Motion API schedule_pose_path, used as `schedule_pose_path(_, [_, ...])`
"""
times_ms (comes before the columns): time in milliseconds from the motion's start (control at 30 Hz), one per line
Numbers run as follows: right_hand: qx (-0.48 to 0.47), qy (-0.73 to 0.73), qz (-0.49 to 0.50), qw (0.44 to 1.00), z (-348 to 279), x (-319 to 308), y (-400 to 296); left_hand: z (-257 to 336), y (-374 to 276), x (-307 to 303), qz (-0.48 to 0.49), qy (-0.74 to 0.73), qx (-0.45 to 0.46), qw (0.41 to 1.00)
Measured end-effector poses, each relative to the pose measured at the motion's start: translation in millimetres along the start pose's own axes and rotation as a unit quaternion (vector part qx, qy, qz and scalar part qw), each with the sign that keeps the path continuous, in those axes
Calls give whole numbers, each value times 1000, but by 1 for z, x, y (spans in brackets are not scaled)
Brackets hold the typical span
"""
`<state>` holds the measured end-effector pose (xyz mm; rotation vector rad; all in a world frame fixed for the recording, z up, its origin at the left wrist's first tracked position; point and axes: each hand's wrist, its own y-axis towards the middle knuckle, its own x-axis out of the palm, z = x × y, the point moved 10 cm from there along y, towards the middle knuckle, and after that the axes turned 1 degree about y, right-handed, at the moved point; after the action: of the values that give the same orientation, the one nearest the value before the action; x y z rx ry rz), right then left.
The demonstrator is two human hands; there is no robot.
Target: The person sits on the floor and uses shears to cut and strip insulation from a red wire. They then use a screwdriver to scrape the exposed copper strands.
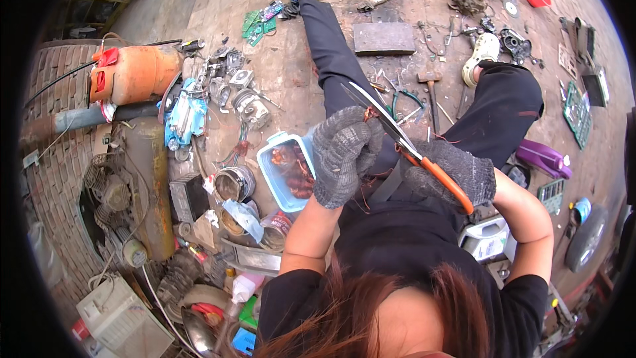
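My left hand (343,154), in a grey knitted glove, is closed with a small bundle of reddish copper wire (370,113) showing at its fingertips. My gloved right hand (442,174) grips a pair of shears with orange handles (444,183). The long blades (385,114) point up and left past the wire, their tips slightly apart. Whether the blades touch the wire, I cannot tell. Thin copper strands hang below my hands over my lap. Beside my left wrist stands a light blue plastic basket (261,159) holding reddish copper windings (295,169).
Between my legs lie a hammer (431,79), green-handled pliers (405,102) and a metal block (383,38). An orange gas cylinder (144,72), metal parts (251,107) and open cans (233,184) are at left. A purple jug (539,158) and a white jug (484,238) stand at right.
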<state>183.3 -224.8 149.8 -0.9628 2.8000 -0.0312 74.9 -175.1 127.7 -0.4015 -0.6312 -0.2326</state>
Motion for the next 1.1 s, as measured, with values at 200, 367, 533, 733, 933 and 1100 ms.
schedule_pose_path(200, [25, 22, -48, 998, -9, 1, 0, 4, -5, 0, 4, 19, 12, 1000])
schedule_pose_path(367, [142, -214, 56, 965, -7, -22, 3, 0, 1, 4, -88, 43, -18, 995])
schedule_pose_path(533, [136, -348, 148, 915, -21, -42, -2, 9, -3, 14, 5, 102, 46, 994])
schedule_pose_path(733, [150, -412, 195, 877, -29, -52, -5, 28, -6, 23, -16, 331, 119, 936])
schedule_pose_path(933, [95, -381, 179, 902, -37, -51, 0, 26, -8, 18, 21, 291, 117, 949])
schedule_pose_path(1100, [100, -358, 173, 912, -31, -46, -2, 32, -8, 23, 8, 255, 161, 953])
